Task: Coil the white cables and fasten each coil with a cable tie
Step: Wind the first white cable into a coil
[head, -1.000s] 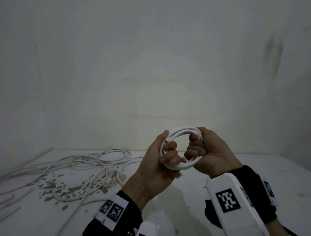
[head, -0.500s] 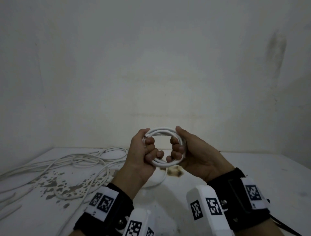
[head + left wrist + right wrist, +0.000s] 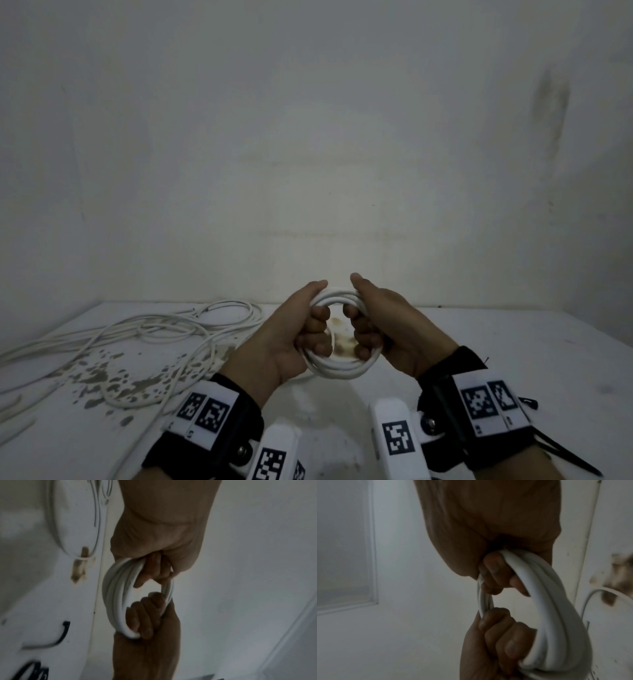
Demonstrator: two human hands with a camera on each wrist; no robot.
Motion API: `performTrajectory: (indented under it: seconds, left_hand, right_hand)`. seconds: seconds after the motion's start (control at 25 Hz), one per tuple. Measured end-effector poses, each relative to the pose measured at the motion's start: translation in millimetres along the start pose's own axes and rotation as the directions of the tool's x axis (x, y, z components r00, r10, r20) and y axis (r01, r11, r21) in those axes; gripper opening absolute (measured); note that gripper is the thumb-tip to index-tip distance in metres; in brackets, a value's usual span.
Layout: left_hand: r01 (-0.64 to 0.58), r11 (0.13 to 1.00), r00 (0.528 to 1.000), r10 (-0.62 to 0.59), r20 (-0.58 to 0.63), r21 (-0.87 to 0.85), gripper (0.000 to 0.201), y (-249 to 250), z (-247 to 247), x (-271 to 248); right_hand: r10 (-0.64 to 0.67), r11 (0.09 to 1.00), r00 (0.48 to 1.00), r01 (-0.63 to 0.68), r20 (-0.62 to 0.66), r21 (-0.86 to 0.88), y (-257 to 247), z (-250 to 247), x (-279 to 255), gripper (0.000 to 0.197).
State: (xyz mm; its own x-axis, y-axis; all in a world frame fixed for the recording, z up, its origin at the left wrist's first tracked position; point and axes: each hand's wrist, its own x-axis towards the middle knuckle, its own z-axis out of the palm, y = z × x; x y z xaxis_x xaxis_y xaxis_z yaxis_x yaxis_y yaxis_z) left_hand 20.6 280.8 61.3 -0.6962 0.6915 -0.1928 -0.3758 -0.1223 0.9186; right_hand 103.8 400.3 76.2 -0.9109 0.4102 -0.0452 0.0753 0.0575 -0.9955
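Hands lowered; fingers (image 3: 317, 329) hooked through coil (image 3: 337, 368) (both sides).

Black wrist straps (image 3: 219, 442) carry white camera mounts (image 3: 397, 442) printed with black square markers.

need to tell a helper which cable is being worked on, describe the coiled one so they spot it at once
Above the white table, in front of the wall, both hands meet. Between them is the coil, gripped by the left hand and right hand. Unlike the loose cables, it is a tight ring held up.
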Motion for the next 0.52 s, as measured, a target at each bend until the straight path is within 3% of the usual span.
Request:
performTrajectory:
  seconds: [0.08, 0.16, 0.4, 0.52]
  left_hand:
    - [-0.055, 0.998, 0.991, 0.049, -0.125, -0.04, 0.053, -1, 4, 4]
    - [-0.091, 0.993, 0.984, 0.078, -0.161, -0.076, 0.051, 0, 4, 6]
    - [-0.125, 0.99, 0.985, 0.132, -0.109, 0.07, 0.055, -16, 6, 9]
    - [-0.086, 0.988, 0.995, 0.091, -0.039, 0.125, 0.055, -27, 13, 11]
  right_hand:
    - [0.04, 0.995, 0.999, -0.039, -0.011, 0.095, 6, 5, 3, 0.057]
    - [0.056, 0.987, 0.998, -0.052, -0.021, 0.151, 9, 9, 5, 0.059]
    - [0.104, 0.986, 0.99, -0.09, -0.096, 0.138, 13, -1, 15, 0.08]
    - [0.124, 0.984, 0.986, -0.108, -0.108, 0.143, 19, -13, 18, 0.082]
